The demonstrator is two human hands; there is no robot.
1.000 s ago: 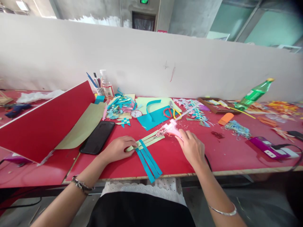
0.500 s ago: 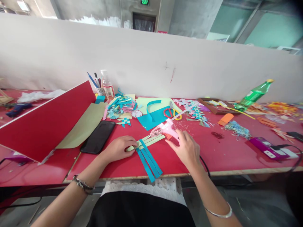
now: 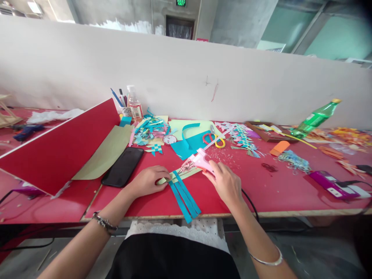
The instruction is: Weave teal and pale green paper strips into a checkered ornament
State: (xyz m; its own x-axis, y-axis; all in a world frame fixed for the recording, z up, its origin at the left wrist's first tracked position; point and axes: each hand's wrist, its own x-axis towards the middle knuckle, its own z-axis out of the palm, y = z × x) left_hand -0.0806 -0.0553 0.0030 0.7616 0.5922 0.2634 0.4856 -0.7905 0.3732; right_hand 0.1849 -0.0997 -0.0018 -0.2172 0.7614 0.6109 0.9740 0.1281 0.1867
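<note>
Blue paper strips (image 3: 183, 195) lie near the front edge of the red worktop (image 3: 261, 193), fanned toward 5 o'clock, crossed at their top end by pale green strips (image 3: 186, 174) running toward 2 o'clock. Left hand (image 3: 147, 181) lies flat-ish on the crossing, fingertips pressing the green ends down at the joint; grip closed lightly on paper, pinning rather than pinching. Right hand (image 3: 225, 184) wraps the handle of a pink glue gun (image 3: 197, 161), grip closed around it, nozzle pointing toward 8 o'clock and just at the strips' crossing; whether the tip touches the paper, cannot tell. Cord (image 3: 250, 201) trails off behind the right wrist toward 5 o'clock. Judgement: gluing here goes best with a small dot right at the overlap, left fingertips kept clear of the nozzle, strips held square until the glue sets. Outward: black phone (image 3: 123, 166) at 10 o'clock of the left hand, beside a tan sheet (image 3: 107, 153) and a tilted red board (image 3: 58, 151). Scissors (image 3: 213, 138) and a blue sheet (image 3: 188, 143) at 12 o'clock; heap of blue scraps (image 3: 149, 130) further back; green bottle (image 3: 315, 118) lying tilted at 2 o'clock; purple glue gun (image 3: 327, 183) at 3 o'clock.
</note>
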